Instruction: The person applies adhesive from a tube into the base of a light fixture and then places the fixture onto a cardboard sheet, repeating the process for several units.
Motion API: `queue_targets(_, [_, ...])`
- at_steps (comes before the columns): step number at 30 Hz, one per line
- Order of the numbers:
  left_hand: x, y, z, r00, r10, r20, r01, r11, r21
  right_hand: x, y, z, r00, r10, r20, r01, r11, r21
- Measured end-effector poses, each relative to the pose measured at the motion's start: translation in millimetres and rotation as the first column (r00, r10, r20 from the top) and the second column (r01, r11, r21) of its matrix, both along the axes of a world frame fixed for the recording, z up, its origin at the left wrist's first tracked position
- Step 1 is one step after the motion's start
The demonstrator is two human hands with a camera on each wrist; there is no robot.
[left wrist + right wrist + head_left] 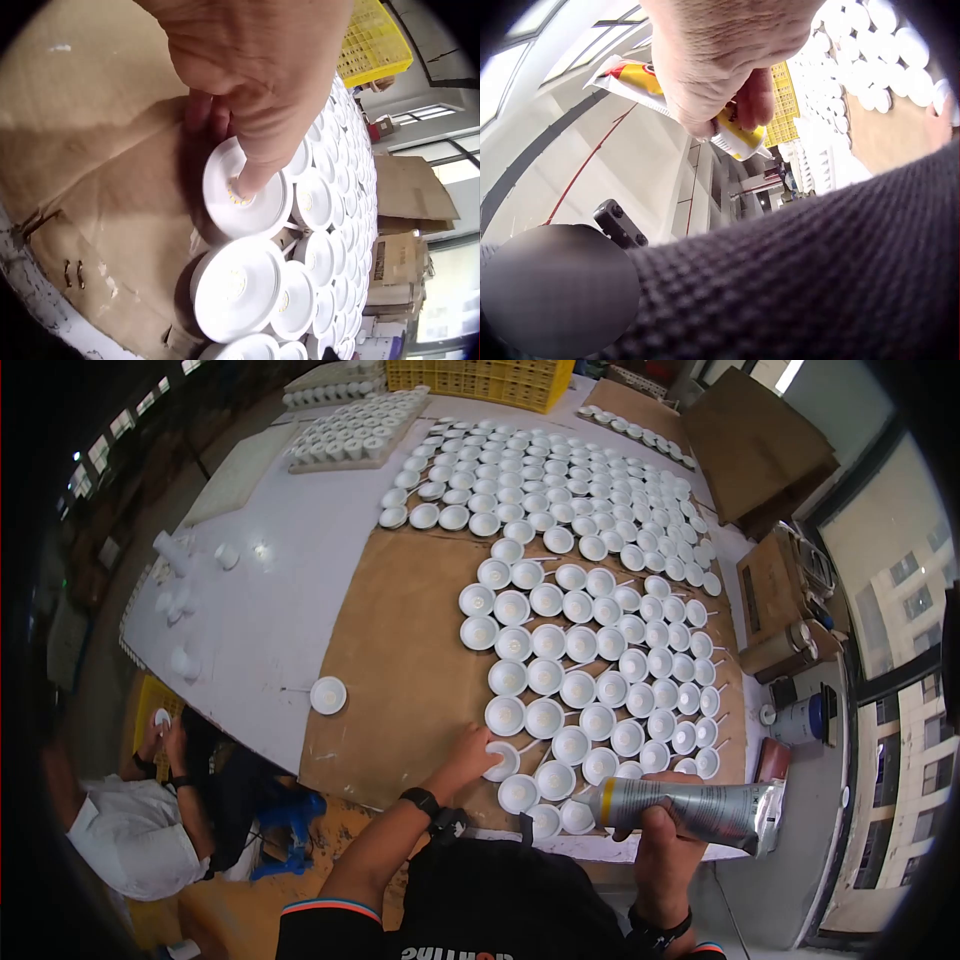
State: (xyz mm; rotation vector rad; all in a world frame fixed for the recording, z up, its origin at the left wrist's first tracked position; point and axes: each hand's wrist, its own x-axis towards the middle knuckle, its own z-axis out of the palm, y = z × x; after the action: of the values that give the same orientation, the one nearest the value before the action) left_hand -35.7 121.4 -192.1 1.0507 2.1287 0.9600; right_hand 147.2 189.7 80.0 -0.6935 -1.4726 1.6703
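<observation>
My left hand holds a white round lamp cup at the left edge of the packed rows. In the left wrist view, the thumb of that hand reaches inside the cup beside a ring of small yellow dots, while the other fingers are at its outer side. My right hand grips a silver squeeze tube with a yellow band, its nozzle pointing left above the front cups. In the right wrist view, fingers wrap round the tube, whose pale tip is uncovered.
Many similar cups cover brown cardboard; a lone cup sits at its left edge. Yellow crates and a tray of white parts stand at the back. Another person sits on the left. Cardboard boxes line the right side.
</observation>
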Motion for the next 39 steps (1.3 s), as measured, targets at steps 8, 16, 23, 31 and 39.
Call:
queue_targets(8, [-35, -64, 42, 0.565, 0.047, 0.824, 0.295, 0.921, -0.255, 10, 7, -2, 1.0, 0.013, 0.021, -0.013, 0.999, -0.044])
queue_targets(16, [7, -117, 97, 0.171, 0.021, 0.985, -0.152, 0.988, 0.005, 4, 0, -1, 0.99, 0.142, 0.005, -0.141, 0.986, -0.084])
queue_targets(23, [38, -90, 184, -0.249, -0.326, 0.912, -0.399, 0.892, 0.21, -1, 0, -8, 0.959, 0.212, 0.189, -0.259, 0.925, 0.277])
queue_targets(31, [47, -81, 199, -0.274, -0.524, 0.806, -0.325, 0.84, 0.435, -13, -16, 14, 0.98, 0.123, 0.157, -0.161, 0.954, 0.255])
queue_targets(39, [54, -75, 209, -0.349, -0.564, 0.749, -0.345, 0.82, 0.457, -16, -18, 16, 0.978, 0.17, 0.121, -0.196, 0.948, 0.252])
